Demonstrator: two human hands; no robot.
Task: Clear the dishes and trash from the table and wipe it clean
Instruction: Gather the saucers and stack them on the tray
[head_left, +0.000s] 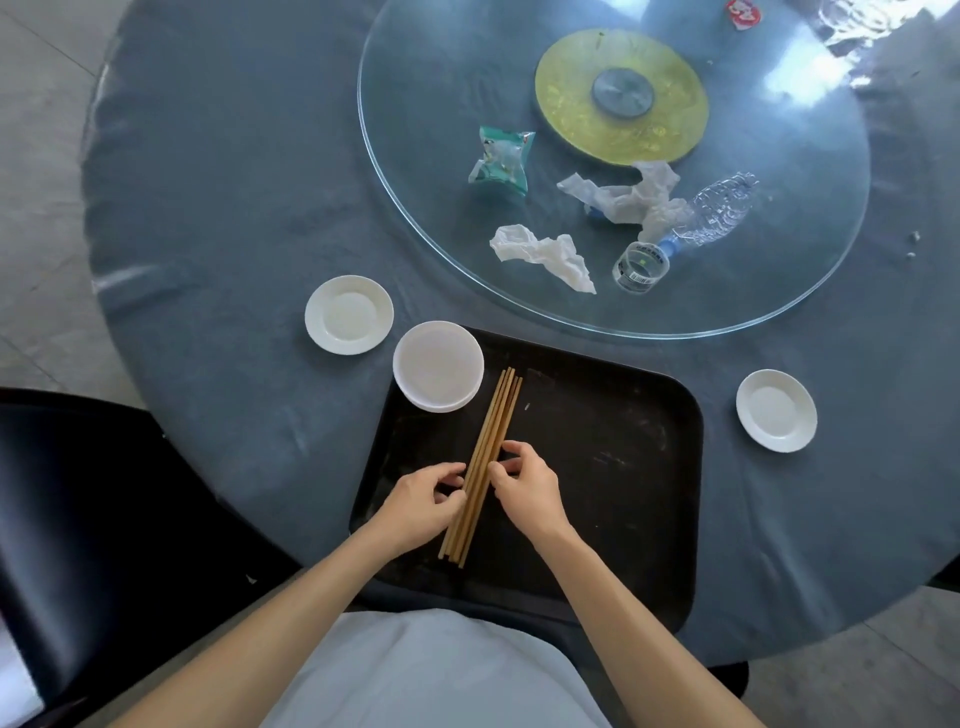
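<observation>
On the black tray (597, 467) nearest the person, the left hand (415, 506) and right hand (527, 491) pinch a bundle of chopsticks (485, 457) from both sides. Stacked white bowls (438, 366) sit at the tray's far-left corner, small plates (349, 315) beside it. Farther off, crumpled napkins (540, 254) and a plastic bottle (711, 215) lie on the glass turntable (415, 156).

You are wearing a pale grey-white garment (436, 675) across the torso, plain and unmarked. Both forearms are showing bare to the frame edge. Your left hand (415, 512) and right hand (530, 491) are carrying no gloves, rings or watch.
</observation>
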